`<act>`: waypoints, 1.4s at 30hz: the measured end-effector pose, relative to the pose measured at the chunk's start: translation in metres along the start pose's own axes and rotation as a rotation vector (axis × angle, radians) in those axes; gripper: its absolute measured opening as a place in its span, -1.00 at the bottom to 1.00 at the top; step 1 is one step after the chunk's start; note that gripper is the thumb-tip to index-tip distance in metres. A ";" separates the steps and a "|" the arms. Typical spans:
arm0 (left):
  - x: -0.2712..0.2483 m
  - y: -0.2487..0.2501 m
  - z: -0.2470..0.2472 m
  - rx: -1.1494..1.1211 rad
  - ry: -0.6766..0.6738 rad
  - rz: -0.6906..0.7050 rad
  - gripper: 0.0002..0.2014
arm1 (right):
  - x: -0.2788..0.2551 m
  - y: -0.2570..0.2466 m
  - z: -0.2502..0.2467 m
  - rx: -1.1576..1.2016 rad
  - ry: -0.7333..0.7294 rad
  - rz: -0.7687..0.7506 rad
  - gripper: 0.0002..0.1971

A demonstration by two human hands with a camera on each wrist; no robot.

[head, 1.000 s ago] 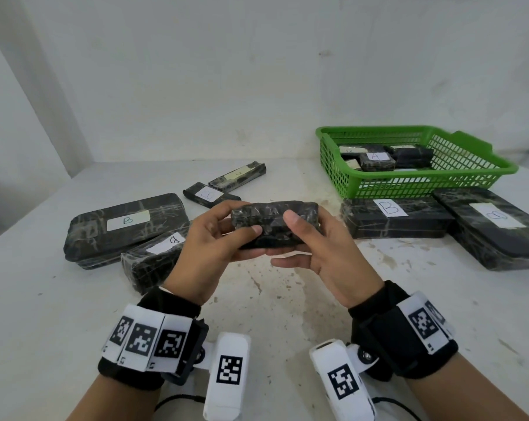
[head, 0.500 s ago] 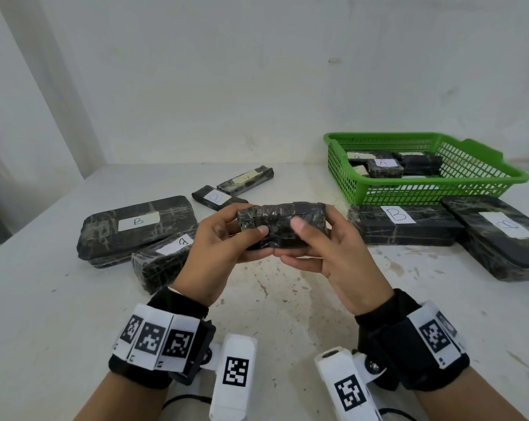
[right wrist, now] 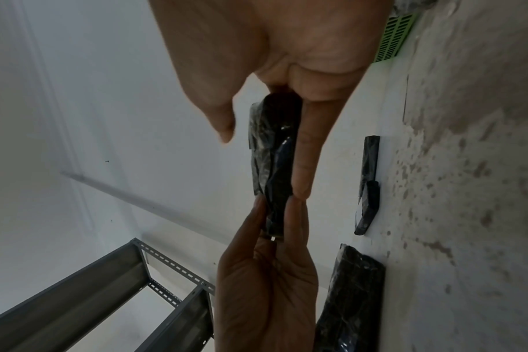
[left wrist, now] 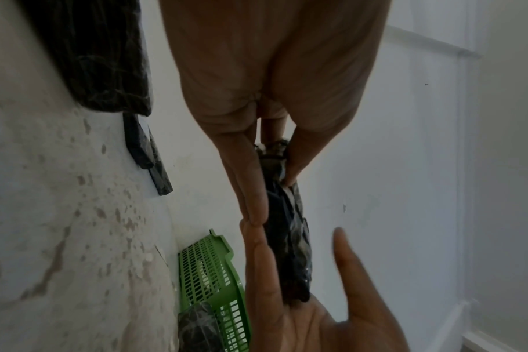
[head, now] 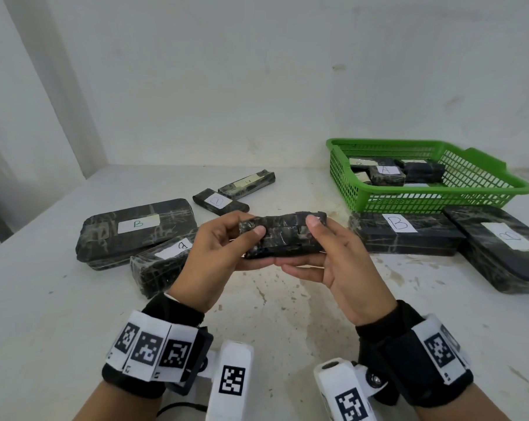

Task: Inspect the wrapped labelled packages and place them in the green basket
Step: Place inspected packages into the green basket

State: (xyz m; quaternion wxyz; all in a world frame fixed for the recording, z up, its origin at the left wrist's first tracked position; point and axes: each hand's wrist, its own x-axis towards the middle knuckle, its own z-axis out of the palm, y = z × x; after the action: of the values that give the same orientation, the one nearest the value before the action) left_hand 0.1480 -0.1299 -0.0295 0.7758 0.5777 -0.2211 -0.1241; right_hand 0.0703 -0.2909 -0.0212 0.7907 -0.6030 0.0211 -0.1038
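My left hand and right hand both pinching a small black film-wrapped package, lifted above the stained white table, green plastic mesh basket far right

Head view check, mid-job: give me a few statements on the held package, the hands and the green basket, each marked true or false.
1. Both the left hand and the right hand hold the wrapped package. True.
2. The green basket is empty. False: it already holds several wrapped packages, one labelled A.
3. The held package is above the table, not resting on it. True.
4. The held package shows a large B label toward the camera. False: no label is visible on it.
5. A B-labelled package lies just in front of the basket. True.
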 end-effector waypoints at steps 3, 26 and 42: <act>0.000 0.002 -0.001 -0.010 -0.048 -0.026 -0.83 | 0.000 -0.002 0.000 -0.026 0.031 -0.006 -0.48; -0.003 0.018 -0.001 -0.115 -0.010 -0.102 -0.50 | 0.004 -0.001 -0.007 0.192 -0.041 -0.140 -0.66; -0.004 0.018 -0.003 -0.082 -0.003 -0.035 -0.67 | 0.007 0.002 -0.009 0.130 0.049 -0.174 -0.58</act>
State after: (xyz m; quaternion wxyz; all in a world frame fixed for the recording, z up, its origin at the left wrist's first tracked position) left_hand 0.1452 -0.1204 -0.0141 0.7961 0.5492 -0.2070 -0.1474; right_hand 0.0757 -0.3003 -0.0254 0.8154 -0.5473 -0.0187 -0.1878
